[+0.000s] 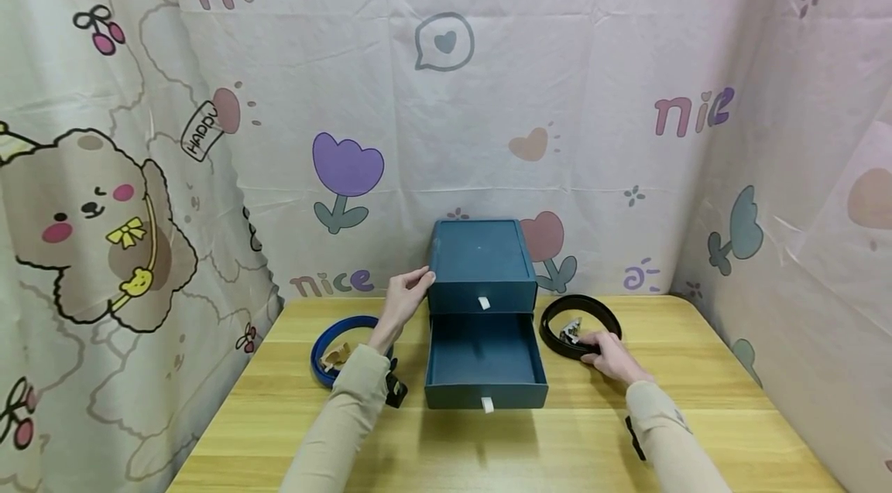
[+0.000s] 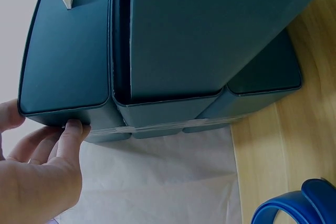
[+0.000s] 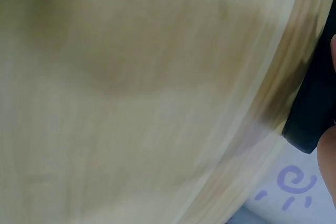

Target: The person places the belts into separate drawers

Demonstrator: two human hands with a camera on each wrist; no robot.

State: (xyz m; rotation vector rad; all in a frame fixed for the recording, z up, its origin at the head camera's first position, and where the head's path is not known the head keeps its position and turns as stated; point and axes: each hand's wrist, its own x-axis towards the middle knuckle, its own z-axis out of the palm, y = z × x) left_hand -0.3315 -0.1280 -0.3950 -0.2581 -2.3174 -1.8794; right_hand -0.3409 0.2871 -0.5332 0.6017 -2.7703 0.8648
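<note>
A dark blue-green drawer box (image 1: 481, 249) stands at the back of the table, one lower drawer (image 1: 488, 357) pulled out and bare inside. My left hand (image 1: 404, 303) holds the box's upper front left corner; in the left wrist view, its fingers (image 2: 71, 140) press against the side near the top drawer. To the right of the box lies a coiled black belt (image 1: 599, 309), a shiny silver piece (image 1: 571, 330) inside its loop. My right hand (image 1: 613, 356) grips the near edge of this coil. The right wrist view catches only the belt's end (image 3: 310, 108) and fingertips.
Left of the box, a coiled blue belt (image 1: 324, 334) lies partly behind my left forearm, with a tan piece (image 1: 337, 357) inside it. A patterned cloth (image 1: 446, 114) hangs behind the wooden table (image 1: 481, 462) and along both sides. White pull tabs (image 1: 488, 405) stick out from the drawers.
</note>
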